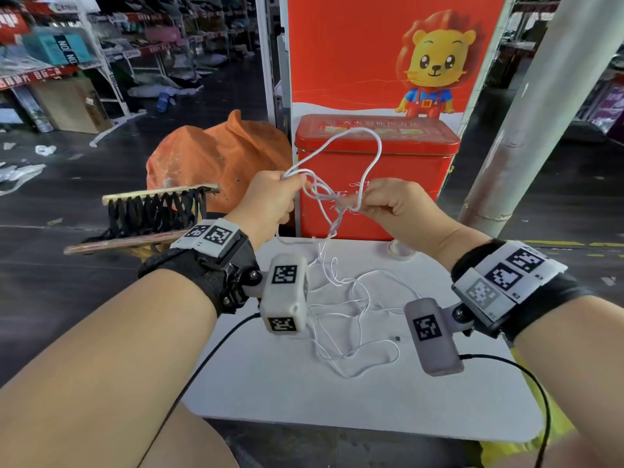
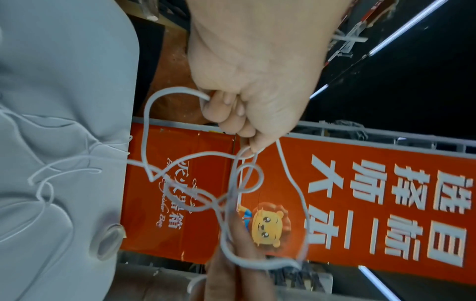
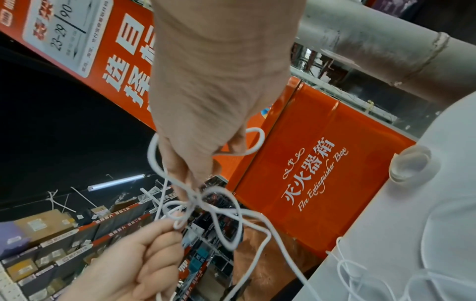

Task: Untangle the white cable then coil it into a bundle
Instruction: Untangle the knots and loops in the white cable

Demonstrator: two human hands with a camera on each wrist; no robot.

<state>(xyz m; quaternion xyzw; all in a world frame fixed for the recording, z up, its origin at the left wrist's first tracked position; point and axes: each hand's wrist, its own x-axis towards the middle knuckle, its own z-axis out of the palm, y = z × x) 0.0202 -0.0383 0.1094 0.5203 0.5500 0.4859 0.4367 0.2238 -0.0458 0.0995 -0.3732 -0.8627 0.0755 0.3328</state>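
Both raised over white table [image 1: 371, 400]: left hand [image 1: 266, 204] and right hand [image 1: 401, 207] pinching knotted white cable [image 1: 366, 160], slack trailing down. At 12 o'clock, closed red fire extinguisher box [image 1: 398, 170], contents hidden.

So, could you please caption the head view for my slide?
Both hands, left hand and right hand, pinch a tangled white cable above the table.

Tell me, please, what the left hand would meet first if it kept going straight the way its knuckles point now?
Most likely the knotted part of the white cable it pinches, then the right hand just beyond; the left hand points across at it, though depth is unclear.
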